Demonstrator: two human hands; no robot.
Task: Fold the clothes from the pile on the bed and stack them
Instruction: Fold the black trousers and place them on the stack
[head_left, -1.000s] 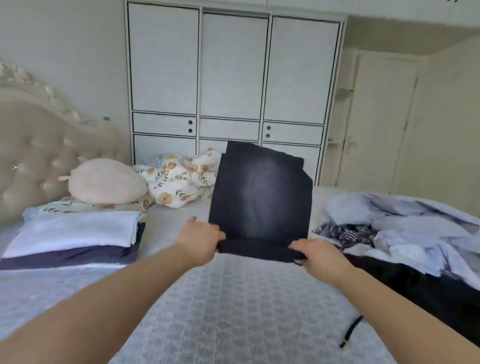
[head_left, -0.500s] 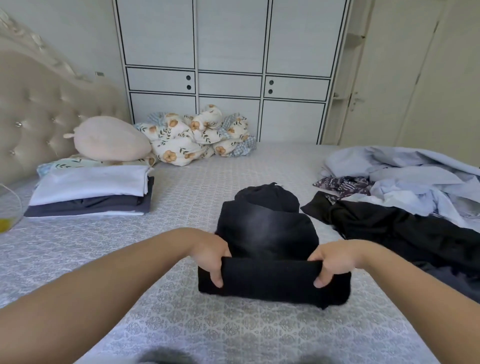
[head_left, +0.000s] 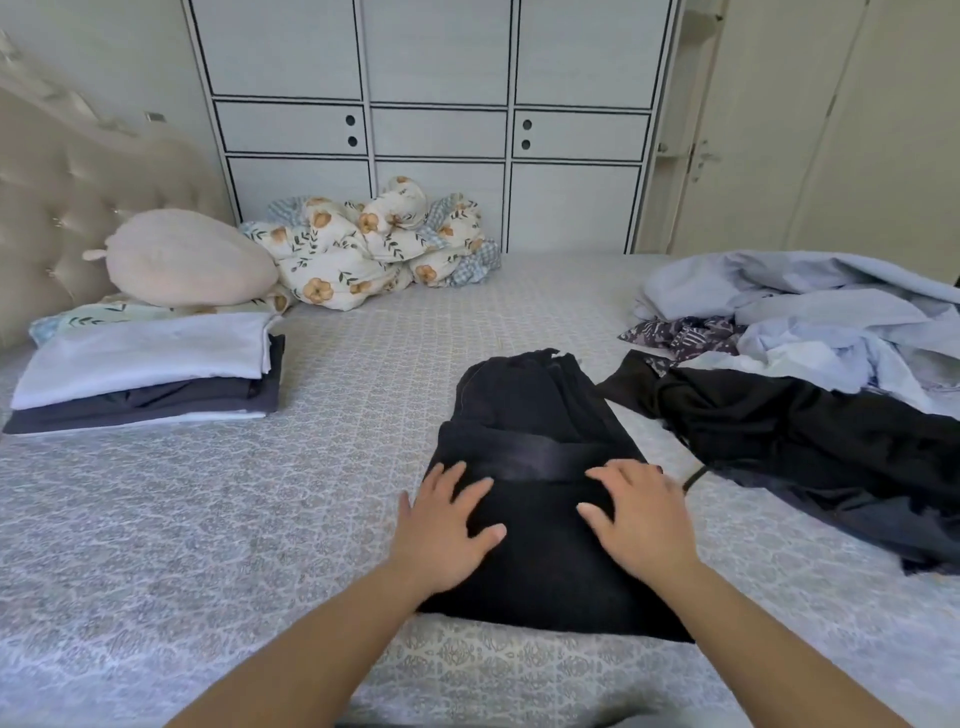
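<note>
Mid-fold: left hand (head_left: 441, 530) & right hand (head_left: 636, 514) flat, fingers released, pressing black garment (head_left: 540, 519) on bed (head_left: 208, 519), just left of unfolded pile (head_left: 805, 364). Prob next: fold again, carry to stack (head_left: 150, 374), well left of garment.

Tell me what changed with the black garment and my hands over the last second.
The black garment came down from being held up in the air and now lies folded on the bed. The left hand and right hand released their grip and press flat on it. The folded stack and unfolded pile stayed put.
</note>
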